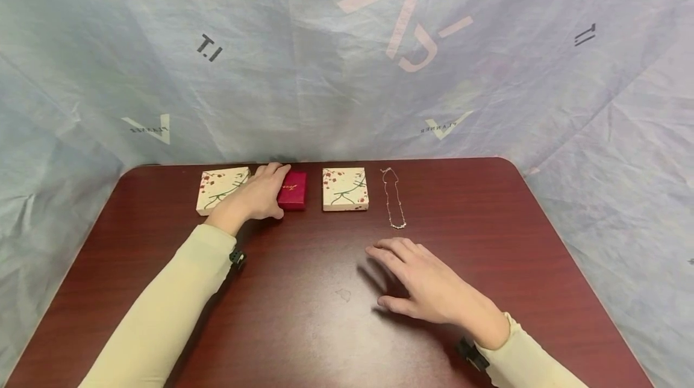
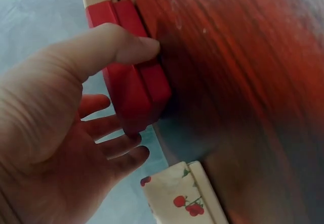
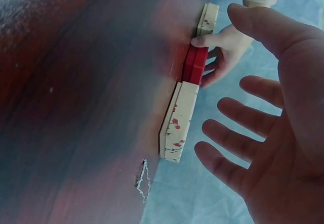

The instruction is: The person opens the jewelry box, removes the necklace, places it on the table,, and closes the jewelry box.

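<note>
In the head view my left hand grips a small red box with gold lettering at the table's back edge. The thumb lies across the near side of the red box in the left wrist view. Its fingers reach over to the far side, where their contact is partly hidden. My right hand hovers palm down over the table, fingers spread and holding nothing. A thin necklace lies stretched out just beyond its fingertips.
Two cream boxes with a red-blossom print flank the red box: a left floral box, partly covered by my left hand, and a right floral box. The brown table ends against a grey printed cloth.
</note>
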Action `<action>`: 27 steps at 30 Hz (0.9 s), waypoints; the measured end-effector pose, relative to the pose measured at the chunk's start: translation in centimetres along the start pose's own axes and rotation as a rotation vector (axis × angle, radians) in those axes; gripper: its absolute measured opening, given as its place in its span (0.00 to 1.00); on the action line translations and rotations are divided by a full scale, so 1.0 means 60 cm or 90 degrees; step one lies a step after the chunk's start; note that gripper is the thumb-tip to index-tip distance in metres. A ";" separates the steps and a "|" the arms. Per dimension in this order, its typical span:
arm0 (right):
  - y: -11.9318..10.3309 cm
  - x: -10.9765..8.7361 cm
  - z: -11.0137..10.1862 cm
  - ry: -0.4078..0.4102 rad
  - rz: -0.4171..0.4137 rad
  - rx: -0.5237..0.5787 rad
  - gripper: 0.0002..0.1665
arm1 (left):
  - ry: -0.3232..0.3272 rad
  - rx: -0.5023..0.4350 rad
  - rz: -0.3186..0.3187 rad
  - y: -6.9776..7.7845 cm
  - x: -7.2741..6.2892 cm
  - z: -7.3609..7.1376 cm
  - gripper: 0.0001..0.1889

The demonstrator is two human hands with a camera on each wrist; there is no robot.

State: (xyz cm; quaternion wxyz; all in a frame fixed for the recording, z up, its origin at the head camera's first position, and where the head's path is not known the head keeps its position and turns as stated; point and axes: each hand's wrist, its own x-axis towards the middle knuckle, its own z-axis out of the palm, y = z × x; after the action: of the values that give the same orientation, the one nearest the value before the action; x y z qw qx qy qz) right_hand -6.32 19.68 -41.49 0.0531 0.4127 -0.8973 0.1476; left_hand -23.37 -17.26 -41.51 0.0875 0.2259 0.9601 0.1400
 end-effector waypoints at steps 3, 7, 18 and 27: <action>0.000 -0.001 0.002 -0.002 0.004 0.003 0.49 | -0.005 -0.003 -0.002 0.000 0.003 0.002 0.58; 0.001 -0.001 0.003 -0.008 0.010 0.008 0.49 | -0.003 -0.002 -0.001 -0.003 0.006 0.005 0.56; 0.006 -0.001 0.009 -0.015 0.021 0.014 0.50 | 0.014 -0.022 -0.002 -0.006 -0.001 0.013 0.54; 0.010 0.002 0.005 -0.017 0.034 0.010 0.50 | 0.035 -0.027 0.014 -0.001 -0.010 0.008 0.54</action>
State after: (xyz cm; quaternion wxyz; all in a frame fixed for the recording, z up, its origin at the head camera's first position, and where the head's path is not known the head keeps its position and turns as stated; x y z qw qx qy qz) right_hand -6.84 19.87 -41.86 0.0341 0.3909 -0.9074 0.1508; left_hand -22.74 -17.47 -41.94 0.0643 0.2304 0.9564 0.1677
